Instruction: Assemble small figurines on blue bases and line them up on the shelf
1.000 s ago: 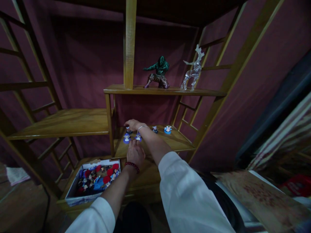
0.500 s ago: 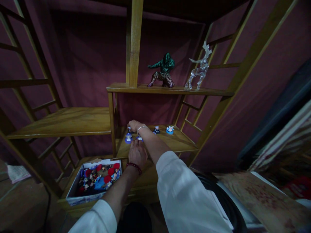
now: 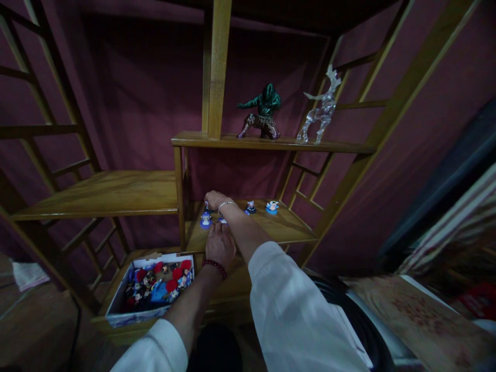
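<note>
The small purple-and-white figurine on a round purple base stands upright near the left end of the low varnished-wood shelf, and beside it a second purple-and-white figurine is mostly hidden by the hands. From where I stand they look like moulded plastic: light, stiff, perhaps a bit slick, easy to knock over rather than break. I'd pinch one by the body or the rim of its base, sparing any thin parts. The left hand, wearing dark-red beads, is just in front of that second one; I can't tell whether its fingers grip it. The right hand, above a silver bangle, curls down next to a small dark figurine behind, and its hold is hidden from me too. Further right stand a black-based figurine and a pale one on a blue base. Down to the left, an open white cardboard box holds a jumble of red, blue and black figures.
</note>
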The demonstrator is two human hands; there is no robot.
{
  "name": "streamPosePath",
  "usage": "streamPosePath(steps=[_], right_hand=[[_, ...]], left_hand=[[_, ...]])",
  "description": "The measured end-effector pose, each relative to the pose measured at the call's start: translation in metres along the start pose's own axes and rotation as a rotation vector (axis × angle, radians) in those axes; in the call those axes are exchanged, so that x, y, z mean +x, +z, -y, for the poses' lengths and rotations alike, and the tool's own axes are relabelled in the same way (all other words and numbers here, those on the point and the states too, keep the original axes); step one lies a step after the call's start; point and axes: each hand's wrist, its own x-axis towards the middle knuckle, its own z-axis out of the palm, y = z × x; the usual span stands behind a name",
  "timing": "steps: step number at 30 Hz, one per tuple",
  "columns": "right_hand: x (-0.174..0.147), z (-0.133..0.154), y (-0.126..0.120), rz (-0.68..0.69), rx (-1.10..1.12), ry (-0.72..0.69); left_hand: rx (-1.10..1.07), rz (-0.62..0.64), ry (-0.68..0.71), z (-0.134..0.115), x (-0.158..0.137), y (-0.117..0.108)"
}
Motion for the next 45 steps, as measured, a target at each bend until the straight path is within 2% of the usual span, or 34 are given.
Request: streamPosePath(steps=[9,36,41,45], right_hand=[[-0.003,0.007,-0.004,-0.014,-0.007,0.033],[0.001,0.004,-0.001,-0.003,-0.031,0.062],[-0.006,0.002,-0.01,0.011,-0.031,0.049],[-0.015,-0.01,-0.023,-0.038,0.013,0.051]], left_hand=[[-0.015,0.015,-0.022,-0.003,-0.001,-0.007],[0.0,-0.008,-0.003,0.001,-0.001,0.0],[0.018,-0.026,0.029,0.005,-0.001,0.01],[0.011,-0.043,0.022,0.007,0.0,0.015]])
